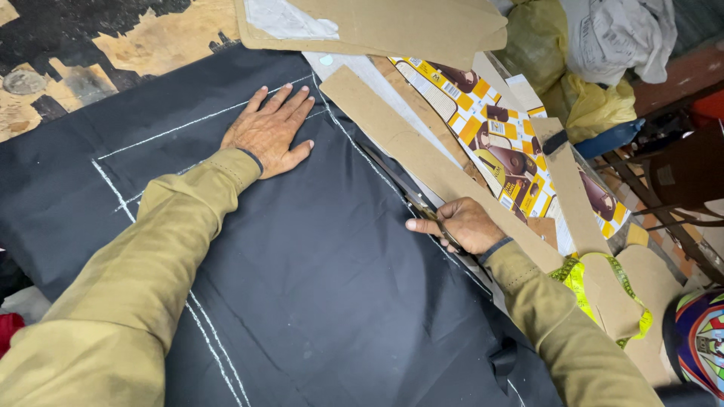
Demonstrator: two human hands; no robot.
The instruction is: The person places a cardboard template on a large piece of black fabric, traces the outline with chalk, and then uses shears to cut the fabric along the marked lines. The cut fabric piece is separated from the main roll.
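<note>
A large sheet of dark navy fabric (317, 264) marked with white chalk lines covers the work surface. My left hand (270, 132) lies flat on it with fingers spread, pressing the cloth down near a chalk line. My right hand (461, 224) grips a pair of scissors (411, 197) at the fabric's right edge; the blades lie along the chalk line there, pointing away from me. Both arms wear olive sleeves.
Brown cardboard pattern pieces (422, 154) and a printed yellow carton sheet (498, 136) lie right of the fabric. A yellow measuring tape (603, 283) curls near my right elbow. Yellow and white bags (581, 45) are piled at the top right. A colourful helmet (697, 339) sits at the lower right.
</note>
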